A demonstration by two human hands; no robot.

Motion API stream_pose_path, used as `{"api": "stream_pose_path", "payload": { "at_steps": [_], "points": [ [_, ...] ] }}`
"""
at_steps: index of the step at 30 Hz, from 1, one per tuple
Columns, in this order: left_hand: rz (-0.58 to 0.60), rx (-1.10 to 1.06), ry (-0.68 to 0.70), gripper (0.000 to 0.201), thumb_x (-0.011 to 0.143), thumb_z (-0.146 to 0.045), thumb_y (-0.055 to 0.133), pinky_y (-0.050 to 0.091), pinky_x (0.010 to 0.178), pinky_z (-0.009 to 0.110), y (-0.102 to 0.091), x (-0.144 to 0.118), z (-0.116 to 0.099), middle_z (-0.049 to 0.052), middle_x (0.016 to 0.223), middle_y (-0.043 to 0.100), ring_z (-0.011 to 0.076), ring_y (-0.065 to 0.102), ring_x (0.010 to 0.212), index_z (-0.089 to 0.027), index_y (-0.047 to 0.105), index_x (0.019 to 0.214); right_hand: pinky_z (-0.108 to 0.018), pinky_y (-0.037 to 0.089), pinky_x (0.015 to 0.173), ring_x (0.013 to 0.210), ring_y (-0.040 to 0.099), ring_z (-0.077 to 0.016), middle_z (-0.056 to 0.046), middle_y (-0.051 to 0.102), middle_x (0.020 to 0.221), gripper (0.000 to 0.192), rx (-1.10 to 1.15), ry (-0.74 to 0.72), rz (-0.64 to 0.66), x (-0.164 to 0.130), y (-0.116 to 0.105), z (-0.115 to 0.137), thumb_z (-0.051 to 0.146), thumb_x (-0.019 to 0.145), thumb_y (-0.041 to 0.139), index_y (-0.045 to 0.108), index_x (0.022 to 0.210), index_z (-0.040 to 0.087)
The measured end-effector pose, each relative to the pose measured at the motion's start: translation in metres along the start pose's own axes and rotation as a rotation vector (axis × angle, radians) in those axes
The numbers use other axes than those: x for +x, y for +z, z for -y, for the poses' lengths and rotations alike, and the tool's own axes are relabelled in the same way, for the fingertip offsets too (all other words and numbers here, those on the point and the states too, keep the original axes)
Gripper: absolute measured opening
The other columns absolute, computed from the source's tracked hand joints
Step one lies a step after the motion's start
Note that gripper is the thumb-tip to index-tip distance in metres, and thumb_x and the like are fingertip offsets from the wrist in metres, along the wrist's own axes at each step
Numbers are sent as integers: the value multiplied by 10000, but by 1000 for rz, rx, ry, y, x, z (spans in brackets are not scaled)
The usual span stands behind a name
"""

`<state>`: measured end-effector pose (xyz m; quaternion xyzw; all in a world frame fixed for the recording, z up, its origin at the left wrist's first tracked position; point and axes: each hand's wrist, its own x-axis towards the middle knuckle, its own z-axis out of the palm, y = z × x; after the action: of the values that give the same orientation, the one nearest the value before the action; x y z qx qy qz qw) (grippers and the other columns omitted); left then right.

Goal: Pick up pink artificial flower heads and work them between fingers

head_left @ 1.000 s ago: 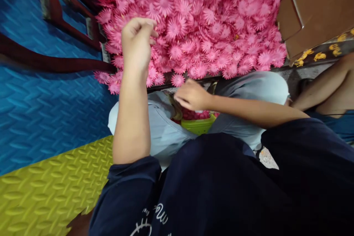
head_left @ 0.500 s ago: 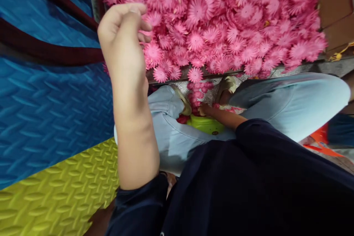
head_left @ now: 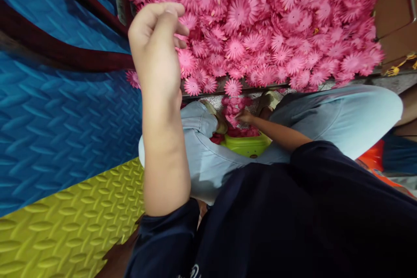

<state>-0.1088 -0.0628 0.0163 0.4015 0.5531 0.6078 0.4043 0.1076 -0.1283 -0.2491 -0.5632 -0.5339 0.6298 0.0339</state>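
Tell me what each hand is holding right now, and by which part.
Left hand: fingers curled at the pink flower pile; any hold is hidden. Right hand: fingertips on small pink flowers above the green container; grip unclear.

The person wears a dark navy top (head_left: 293,217) with short sleeves, white print showing at its lower edge. Pale blue-grey trousers (head_left: 342,113) cover the legs.

Flower heap (head_left: 260,21) ahead, bowl (head_left: 246,144) between the knees, foam mats (head_left: 65,117) left

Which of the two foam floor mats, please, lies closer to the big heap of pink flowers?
The blue mat: it runs up beside the pink flower heap, whereas the yellow mat lies below it.
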Motion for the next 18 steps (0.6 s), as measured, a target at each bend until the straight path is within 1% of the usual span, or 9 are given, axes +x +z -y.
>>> {"api": "stream_pose_path", "payload": {
  "at_steps": [2,4,7,8,10,11,13,16,18],
  "points": [
    [15,13,5,222,862,-59,448,398,561,177,3,-1,-2,-3,644,562,50,460,529,-137,634,771,-356,512,803,797,619,-154,-82,688,930,216,31,48,17,-1,-5,6,234,801,634,675,956,89],
    [19,33,-1,254,865,-34,451,397,558,188,7,-1,-2,-2,644,567,59,466,539,-155,640,747,-316,491,790,689,601,-127,-54,717,781,140,72,51,37,-8,-9,20,175,718,674,722,824,98],
    [15,40,-13,277,856,-3,442,389,553,204,13,3,4,2,630,562,68,479,543,-154,634,726,-276,472,813,705,622,-117,-19,741,769,193,162,4,80,-29,-11,48,255,652,726,751,810,146],
    [21,48,-12,269,847,7,447,390,558,207,15,5,7,2,634,565,67,487,548,-146,630,721,-275,465,830,719,629,-121,-17,744,759,210,244,-12,91,-38,-11,57,263,628,739,757,805,153],
    [107,96,23,213,826,-8,496,414,614,214,16,6,12,0,667,590,67,514,594,-133,633,719,-273,452,862,732,639,-121,-6,744,728,201,365,-31,116,-54,-12,71,261,589,759,763,768,169],
    [197,139,55,162,815,-46,543,430,665,223,17,6,13,1,696,609,73,532,637,-135,642,723,-277,447,873,729,640,-122,-3,741,712,191,411,-31,116,-62,-13,76,256,574,765,764,746,173],
    [473,277,89,18,764,-160,658,445,756,256,17,1,13,1,751,639,98,556,720,-153,668,751,-287,442,881,715,637,-124,0,736,689,187,485,-24,96,-77,-15,84,244,538,780,764,713,180],
    [940,548,-28,273,625,-265,769,449,773,278,19,-12,12,2,864,665,150,591,819,-176,686,870,-292,439,864,705,629,-123,0,732,683,179,577,-39,52,-95,-22,91,247,512,793,762,679,191],
    [1127,684,-83,430,552,-260,782,443,797,268,22,-21,17,-3,975,666,172,604,905,-194,673,963,-282,439,839,709,626,-118,-4,735,701,173,602,-75,52,-106,-28,96,252,519,796,764,679,193]
  ]
}}
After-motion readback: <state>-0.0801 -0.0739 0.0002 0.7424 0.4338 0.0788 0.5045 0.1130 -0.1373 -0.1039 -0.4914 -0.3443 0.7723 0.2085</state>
